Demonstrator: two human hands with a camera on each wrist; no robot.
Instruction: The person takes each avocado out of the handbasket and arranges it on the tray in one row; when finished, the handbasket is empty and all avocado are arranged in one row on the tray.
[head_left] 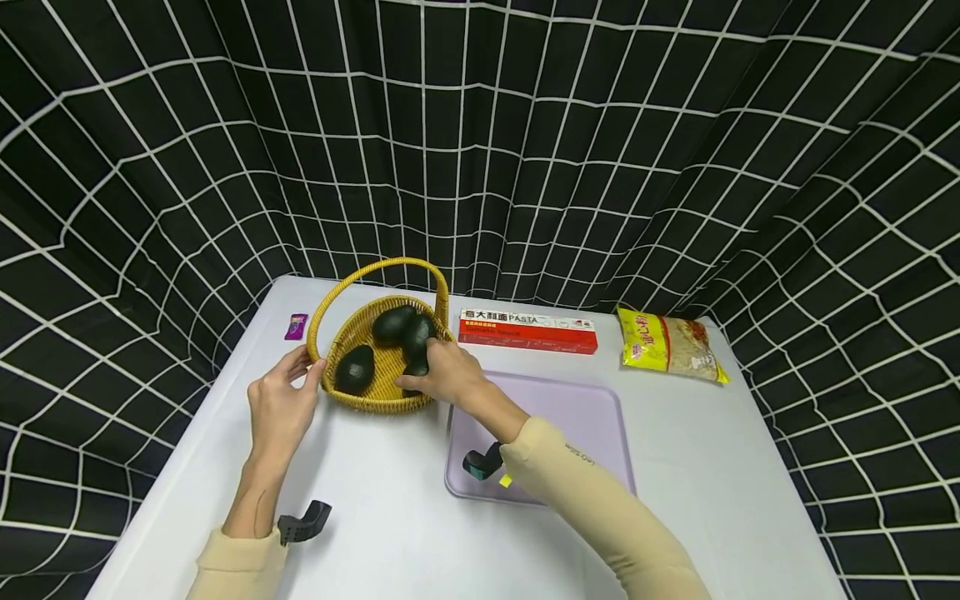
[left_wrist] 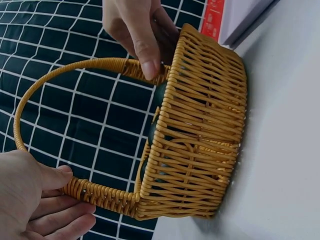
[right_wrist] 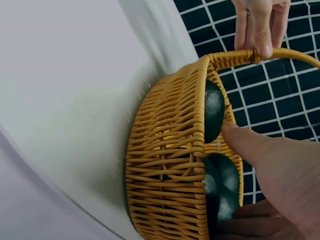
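A yellow wicker basket point(head_left: 382, 405) with a tall arched handle point(left_wrist: 95, 195) stands on the table at the back left. My left hand point(head_left: 283, 400) pinches the handle's left side between thumb and fingers, just above the rim. Several dark green avocados lie inside: one avocado point(head_left: 355, 370) on the left, another avocado point(head_left: 393, 325) at the back, others on the right. Over the basket's right side reaches my right hand point(head_left: 450, 371). Its thumb point(right_wrist: 250, 142) stretches out apart from the lower avocados point(right_wrist: 225, 172), while its fingers point(right_wrist: 260, 227) lie against them, partly hidden.
A pale purple tray point(head_left: 555, 400) lies right of the basket, under my right forearm. Behind it is a red and white pasta box point(head_left: 527, 332). A yellow food bag point(head_left: 667, 344) sits farther right, a small purple packet point(head_left: 296, 327) left of the basket. Dark gridded curtain surrounds the white table.
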